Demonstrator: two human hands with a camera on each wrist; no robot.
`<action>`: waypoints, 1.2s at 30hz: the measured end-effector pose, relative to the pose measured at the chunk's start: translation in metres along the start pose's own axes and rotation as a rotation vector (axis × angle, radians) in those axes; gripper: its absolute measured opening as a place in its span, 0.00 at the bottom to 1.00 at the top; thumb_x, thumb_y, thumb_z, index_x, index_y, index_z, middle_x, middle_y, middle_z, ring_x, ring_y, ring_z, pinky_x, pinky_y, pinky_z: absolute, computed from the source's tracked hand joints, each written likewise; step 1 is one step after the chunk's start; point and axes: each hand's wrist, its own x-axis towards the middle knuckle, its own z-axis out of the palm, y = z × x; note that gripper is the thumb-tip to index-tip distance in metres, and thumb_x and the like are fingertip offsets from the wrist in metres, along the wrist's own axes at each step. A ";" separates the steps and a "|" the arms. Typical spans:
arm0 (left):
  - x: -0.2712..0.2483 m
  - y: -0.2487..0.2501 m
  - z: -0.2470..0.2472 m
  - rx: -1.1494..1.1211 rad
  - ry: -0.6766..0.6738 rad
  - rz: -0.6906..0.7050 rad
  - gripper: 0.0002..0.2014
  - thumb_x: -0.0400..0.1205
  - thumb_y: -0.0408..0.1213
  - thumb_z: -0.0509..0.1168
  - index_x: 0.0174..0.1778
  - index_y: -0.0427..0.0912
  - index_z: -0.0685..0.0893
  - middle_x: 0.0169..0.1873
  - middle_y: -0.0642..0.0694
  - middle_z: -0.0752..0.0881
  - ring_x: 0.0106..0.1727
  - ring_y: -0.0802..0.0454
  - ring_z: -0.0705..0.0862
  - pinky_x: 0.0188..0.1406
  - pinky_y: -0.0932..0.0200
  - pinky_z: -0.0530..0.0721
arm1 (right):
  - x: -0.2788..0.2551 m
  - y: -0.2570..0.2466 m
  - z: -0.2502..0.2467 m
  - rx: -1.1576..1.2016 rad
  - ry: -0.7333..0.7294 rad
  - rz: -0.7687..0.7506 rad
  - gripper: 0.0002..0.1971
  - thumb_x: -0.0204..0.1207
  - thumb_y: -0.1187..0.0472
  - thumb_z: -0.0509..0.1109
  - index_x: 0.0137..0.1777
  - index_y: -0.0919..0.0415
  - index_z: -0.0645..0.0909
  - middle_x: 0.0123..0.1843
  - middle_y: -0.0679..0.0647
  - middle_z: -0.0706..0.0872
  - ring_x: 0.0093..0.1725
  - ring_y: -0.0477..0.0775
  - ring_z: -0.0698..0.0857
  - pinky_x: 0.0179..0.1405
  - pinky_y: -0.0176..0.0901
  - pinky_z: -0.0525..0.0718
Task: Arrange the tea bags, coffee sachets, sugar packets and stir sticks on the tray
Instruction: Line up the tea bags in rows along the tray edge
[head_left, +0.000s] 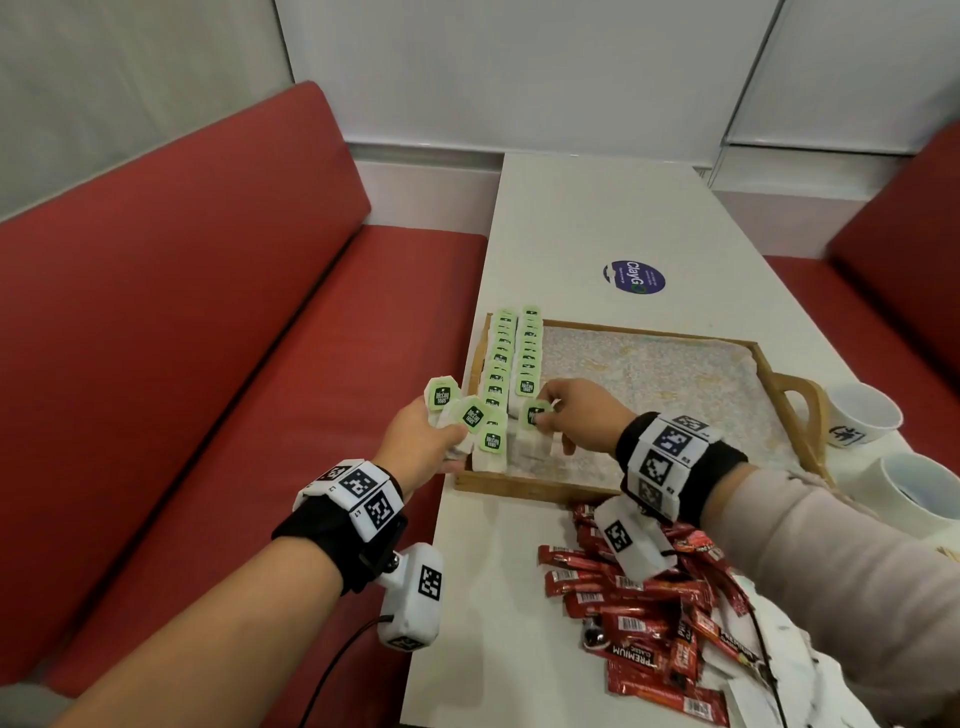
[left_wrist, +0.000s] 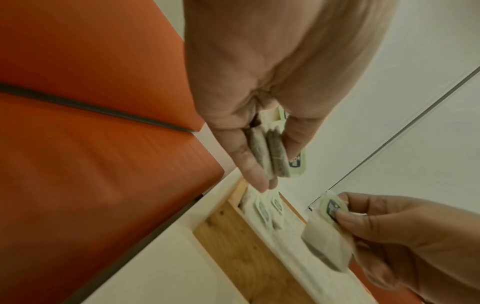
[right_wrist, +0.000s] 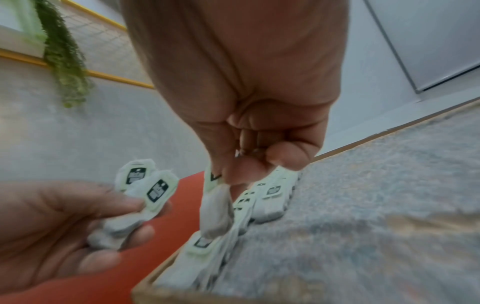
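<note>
café or diner booth, red padded benches (head_left: 208, 312); narrow white table (head_left: 597, 218), paper cups (head_left: 862, 418)

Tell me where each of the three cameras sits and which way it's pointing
Head: on the head, looking down at the table; shows both forearms, left hand, right hand, tray, coffee sachets.
Left wrist: under the left wrist, along left hand and its held tea bags toward the tray's corner.
Right wrist: under the right wrist, along right hand to its pinched tea bag.
Shared: each wrist view shows the other hand and the tea bag rows.
</note>
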 end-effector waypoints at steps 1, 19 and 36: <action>0.004 0.001 0.001 -0.002 0.002 0.003 0.12 0.81 0.22 0.62 0.56 0.40 0.78 0.49 0.43 0.86 0.43 0.51 0.88 0.33 0.60 0.89 | 0.006 0.002 -0.003 0.018 0.009 0.018 0.05 0.80 0.62 0.67 0.52 0.57 0.74 0.36 0.52 0.84 0.24 0.49 0.81 0.25 0.37 0.74; 0.060 0.012 0.014 -0.034 0.001 -0.030 0.14 0.81 0.25 0.64 0.62 0.39 0.77 0.58 0.38 0.86 0.55 0.40 0.88 0.49 0.46 0.89 | 0.079 0.004 -0.007 -0.179 -0.074 0.104 0.07 0.77 0.60 0.72 0.47 0.64 0.81 0.41 0.57 0.82 0.31 0.52 0.77 0.32 0.42 0.79; 0.068 0.012 0.015 -0.042 0.015 -0.038 0.13 0.81 0.25 0.64 0.61 0.39 0.76 0.58 0.38 0.86 0.52 0.41 0.88 0.43 0.53 0.90 | 0.082 0.000 -0.011 -0.273 0.004 -0.057 0.11 0.71 0.58 0.77 0.45 0.57 0.76 0.39 0.49 0.79 0.41 0.52 0.78 0.35 0.41 0.74</action>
